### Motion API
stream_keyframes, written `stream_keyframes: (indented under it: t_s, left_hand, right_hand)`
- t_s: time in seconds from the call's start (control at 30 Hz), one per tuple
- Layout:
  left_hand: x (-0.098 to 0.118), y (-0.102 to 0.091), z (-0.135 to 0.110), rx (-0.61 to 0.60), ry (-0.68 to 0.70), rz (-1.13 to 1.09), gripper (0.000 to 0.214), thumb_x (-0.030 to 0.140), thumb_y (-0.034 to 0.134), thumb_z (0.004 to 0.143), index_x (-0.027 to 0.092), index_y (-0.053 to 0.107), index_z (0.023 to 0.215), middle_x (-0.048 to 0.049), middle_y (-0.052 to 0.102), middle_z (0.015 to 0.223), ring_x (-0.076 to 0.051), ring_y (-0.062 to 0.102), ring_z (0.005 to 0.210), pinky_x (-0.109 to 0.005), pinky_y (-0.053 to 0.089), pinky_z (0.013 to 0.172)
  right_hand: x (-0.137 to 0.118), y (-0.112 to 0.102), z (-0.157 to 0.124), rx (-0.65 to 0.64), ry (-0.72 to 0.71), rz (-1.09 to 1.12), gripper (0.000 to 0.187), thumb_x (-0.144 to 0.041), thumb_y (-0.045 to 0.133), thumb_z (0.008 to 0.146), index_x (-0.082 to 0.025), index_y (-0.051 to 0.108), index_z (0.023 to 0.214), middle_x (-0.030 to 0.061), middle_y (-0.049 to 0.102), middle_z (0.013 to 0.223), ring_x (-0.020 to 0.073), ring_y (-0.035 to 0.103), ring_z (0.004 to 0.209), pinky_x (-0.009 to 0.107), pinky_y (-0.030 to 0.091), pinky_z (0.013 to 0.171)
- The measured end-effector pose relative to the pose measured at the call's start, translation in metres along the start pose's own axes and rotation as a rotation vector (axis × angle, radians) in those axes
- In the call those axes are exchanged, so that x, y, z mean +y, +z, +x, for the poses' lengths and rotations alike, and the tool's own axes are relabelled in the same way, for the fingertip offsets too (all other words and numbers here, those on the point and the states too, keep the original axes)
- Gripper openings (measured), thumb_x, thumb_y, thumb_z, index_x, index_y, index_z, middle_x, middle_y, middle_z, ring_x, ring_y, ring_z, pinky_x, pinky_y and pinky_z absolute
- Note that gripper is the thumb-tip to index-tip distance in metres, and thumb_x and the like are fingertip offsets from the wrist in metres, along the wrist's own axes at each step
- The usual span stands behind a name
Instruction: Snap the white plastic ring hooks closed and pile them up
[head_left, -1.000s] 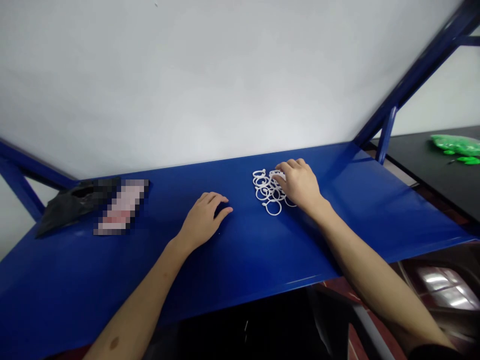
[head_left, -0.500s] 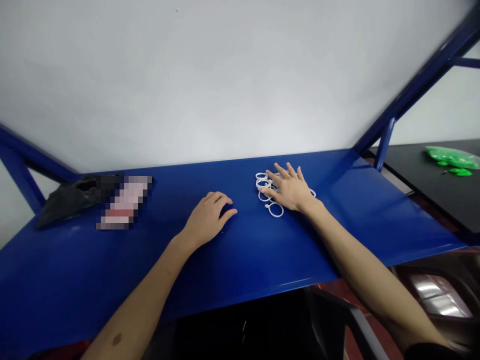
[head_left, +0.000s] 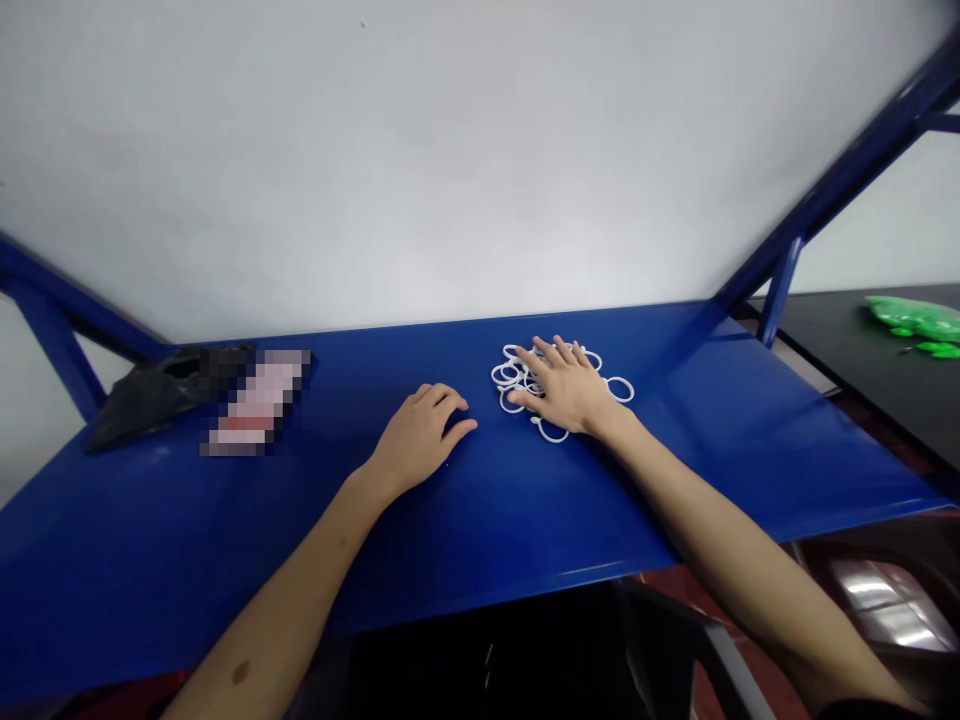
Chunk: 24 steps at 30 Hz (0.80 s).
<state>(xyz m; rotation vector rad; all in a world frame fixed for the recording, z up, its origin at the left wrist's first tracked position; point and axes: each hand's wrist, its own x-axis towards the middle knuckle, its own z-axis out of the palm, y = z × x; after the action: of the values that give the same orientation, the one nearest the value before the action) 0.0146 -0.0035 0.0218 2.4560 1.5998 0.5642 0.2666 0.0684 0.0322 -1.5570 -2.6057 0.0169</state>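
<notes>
Several white rings [head_left: 619,390], thin and plastic-looking, each with a small knob where that part shows, lie in a loose overlapping cluster on the blue table [head_left: 450,540]. My right hand [head_left: 562,390] rests flat on top of them with its fingers spread, hiding part of the cluster. To the left of the rings, my left hand [head_left: 421,435] lies on the tabletop, fingers loosely curved and thumb apart. Nothing is between its fingers, and it does not touch the rings.
A black plastic bag [head_left: 142,400] and a blurred-out pinkish item [head_left: 259,400] lie at the table's left. Blue frame bars [head_left: 795,240] rise at both sides before a white wall [head_left: 450,180]. At right, a black table [head_left: 840,350] bears a green bag [head_left: 911,315].
My right hand has slid left and slightly toward me over the rings, which are spread wider, with more of them showing at its right. My left hand has stayed nearly still.
</notes>
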Motion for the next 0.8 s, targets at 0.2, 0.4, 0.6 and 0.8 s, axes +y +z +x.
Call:
stream_keyframes:
  t_s: [0.2,0.4,0.6,0.8]
  left_hand:
    - [-0.001,-0.001,-0.001,-0.009,-0.005,-0.004,0.025,0.040,0.053,0.100,0.019,0.063,0.109,-0.0060,0.064,0.116,-0.024,0.057,0.109,-0.044,0.047,0.099]
    - [0.000,-0.002,-0.001,-0.017,-0.011,-0.009,0.026,0.041,0.052,0.100,0.019,0.064,0.109,-0.0060,0.064,0.116,-0.024,0.056,0.109,-0.044,0.047,0.100]
    - [0.001,-0.002,0.000,-0.026,-0.007,0.016,0.027,0.041,0.053,0.100,0.018,0.064,0.110,-0.0066,0.065,0.116,-0.025,0.056,0.108,-0.045,0.047,0.099]
    - [0.002,-0.003,0.000,-0.030,0.001,0.021,0.027,0.041,0.053,0.100,0.018,0.064,0.110,-0.0066,0.064,0.116,-0.025,0.057,0.107,-0.045,0.047,0.099]
  right_hand:
    - [0.013,0.007,0.005,0.036,0.099,0.053,0.101,-0.091,0.022,0.082,-0.028,0.023,0.161,0.0046,0.021,0.168,0.0437,0.011,0.154,0.063,0.011,0.124]
    - [0.017,0.007,0.003,0.097,0.128,0.047,0.106,-0.089,0.019,0.084,-0.019,0.017,0.162,0.0082,0.011,0.170,0.0442,0.007,0.154,0.064,0.008,0.124]
    - [0.002,0.003,-0.002,0.021,0.025,0.007,0.099,-0.086,0.013,0.087,-0.021,0.023,0.161,0.0069,0.019,0.168,0.0381,0.007,0.155,0.057,0.009,0.126]
    - [0.006,0.006,0.005,0.009,0.090,-0.030,0.104,-0.089,0.012,0.084,-0.020,0.023,0.162,0.0082,0.019,0.168,0.0398,0.006,0.155,0.057,0.010,0.126]
